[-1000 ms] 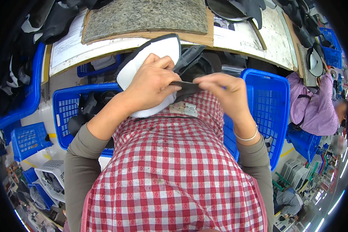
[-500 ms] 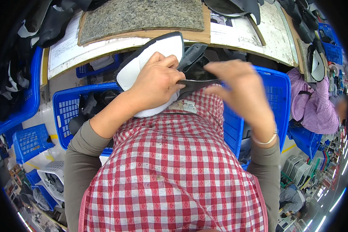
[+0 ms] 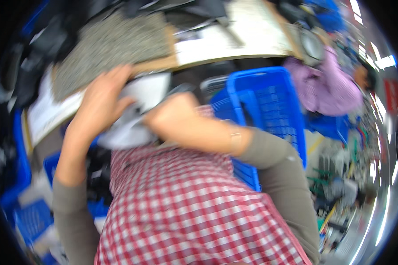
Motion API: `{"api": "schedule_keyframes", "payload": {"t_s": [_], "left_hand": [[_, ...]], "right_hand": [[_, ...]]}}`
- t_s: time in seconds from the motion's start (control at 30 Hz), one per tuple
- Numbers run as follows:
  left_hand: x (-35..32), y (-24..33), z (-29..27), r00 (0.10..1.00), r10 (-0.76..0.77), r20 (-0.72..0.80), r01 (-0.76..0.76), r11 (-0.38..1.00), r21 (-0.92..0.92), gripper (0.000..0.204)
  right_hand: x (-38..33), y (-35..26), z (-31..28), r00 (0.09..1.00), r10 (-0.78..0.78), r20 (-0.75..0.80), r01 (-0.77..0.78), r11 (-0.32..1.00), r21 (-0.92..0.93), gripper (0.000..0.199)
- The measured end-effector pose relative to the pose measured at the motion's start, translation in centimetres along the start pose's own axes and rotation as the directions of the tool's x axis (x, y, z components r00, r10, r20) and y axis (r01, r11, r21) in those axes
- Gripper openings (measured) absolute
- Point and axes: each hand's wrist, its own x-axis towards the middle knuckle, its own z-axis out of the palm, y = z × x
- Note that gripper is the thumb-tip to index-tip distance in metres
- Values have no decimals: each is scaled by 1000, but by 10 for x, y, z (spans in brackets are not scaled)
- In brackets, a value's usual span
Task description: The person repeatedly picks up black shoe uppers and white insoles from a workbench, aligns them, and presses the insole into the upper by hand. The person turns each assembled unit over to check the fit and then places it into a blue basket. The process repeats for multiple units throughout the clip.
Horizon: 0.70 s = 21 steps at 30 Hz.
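Note:
A shoe upper point(image 3: 148, 90), black outside with white lining, lies across my lap at the bench edge, smeared by motion. My right hand point(image 3: 174, 112) is closed at its near side, fingers curled against the upper and partly hidden. To the left, my left hand point(image 3: 102, 99) is stretched out with its thumb apart from the fingers. Its fingertips reach to the wooden board's edge beside the white lining, and nothing shows in its grasp. Motion blur hides whether the left thumb touches the upper.
A grey stone slab point(image 3: 115, 48) rests on a wooden board on the white bench point(image 3: 225, 39). Dark shoe pieces point(image 3: 194, 15) lie behind it. A blue basket point(image 3: 274, 110) stands right of my lap; a person in a purple checked top point(image 3: 329, 88) sits beyond.
My view has swung, and the scene shifts left. My left hand has left the upper and stretched out toward the board; my right hand has come across onto the upper.

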Motion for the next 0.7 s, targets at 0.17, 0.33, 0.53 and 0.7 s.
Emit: {"api": "schedule_keyframes", "payload": {"t_s": [0.17,0.33,0.53,0.7], "left_hand": [[12,12,1,910,-219,353,326,903,-280,23],[-50,13,55,759,-537,368,647,558,-520,33],[-103,-6,106,844,-529,-86,405,734,-546,27],[-86,5,129,943,324,-74,-331,937,-113,33]], "right_hand": [[32,-10,25,978,-158,136,153,987,49,10],[39,21,55,965,-239,107,237,971,27,13],[56,74,61,920,-273,283,142,902,409,38],[52,134,95,776,-271,569,-351,565,747,47]]}}
